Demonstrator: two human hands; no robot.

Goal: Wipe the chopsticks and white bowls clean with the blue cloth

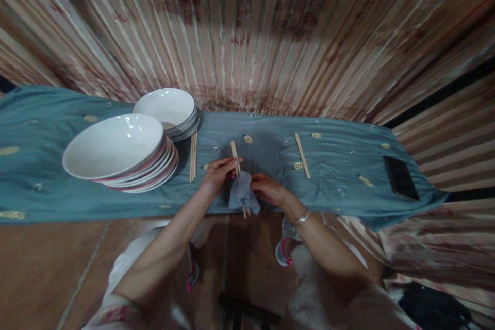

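My left hand (219, 174) is closed around the upper part of a pair of wooden chopsticks (233, 149), which slant over the near edge of the cloth-covered table. A bluish-grey cloth (243, 190) is wrapped about their lower part, and the tips stick out below it. My right hand (270, 189), with a silver bangle at the wrist, grips that cloth from the right side; its fingertips are partly hidden. To the left of my hands lie more chopsticks (193, 157). Another pair of chopsticks (302, 155) lies off to the right.
A stack of large white bowls (112, 147) with red rims stands at the left. Behind it is a second stack of dark-rimmed bowls (168, 108). A black phone (400, 177) lies near the right end of the blue-green tablecloth (266, 136). Pleated curtains (247, 36) hang behind.
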